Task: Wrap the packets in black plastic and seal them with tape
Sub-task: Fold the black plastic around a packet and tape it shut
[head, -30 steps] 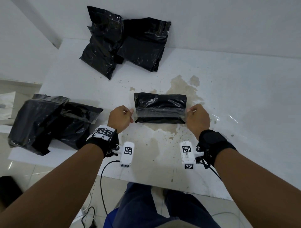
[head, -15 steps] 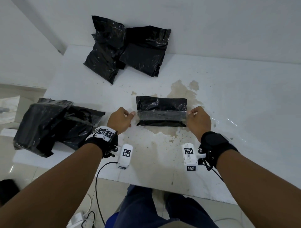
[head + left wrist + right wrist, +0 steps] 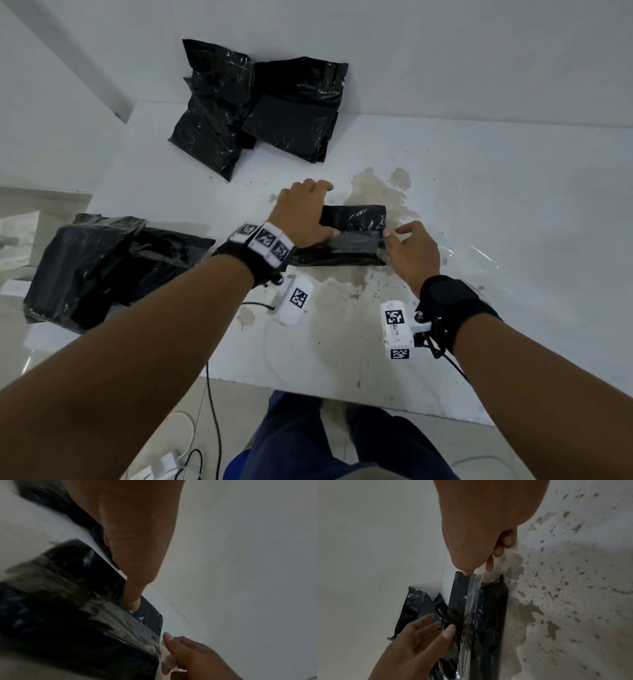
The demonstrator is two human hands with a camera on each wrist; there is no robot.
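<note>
A packet wrapped in black plastic (image 3: 356,219) lies on the white table (image 3: 513,192), with a strip of clear tape (image 3: 356,241) running along its length. My left hand (image 3: 301,216) lies over the packet's left end, fingers fairly straight (image 3: 426,626), one digit (image 3: 132,600) pressing beside the tape (image 3: 120,616). My right hand (image 3: 407,246) is at the packet's right end and pinches the tape's loose end between thumb and fingertips (image 3: 467,570). The same pinch on the tape end (image 3: 164,654) shows in the left wrist view.
Two wrapped black packets (image 3: 260,109) lean against the back wall. A heap of black plastic (image 3: 102,263) sits at the table's left edge. Brown stains (image 3: 373,192) mark the tabletop; clear film (image 3: 479,253) lies at the right. Cables trail on the floor below.
My left hand has let go of the tape's left end and moved right onto the top of the packet. My right hand still holds the right end of the tape.
</note>
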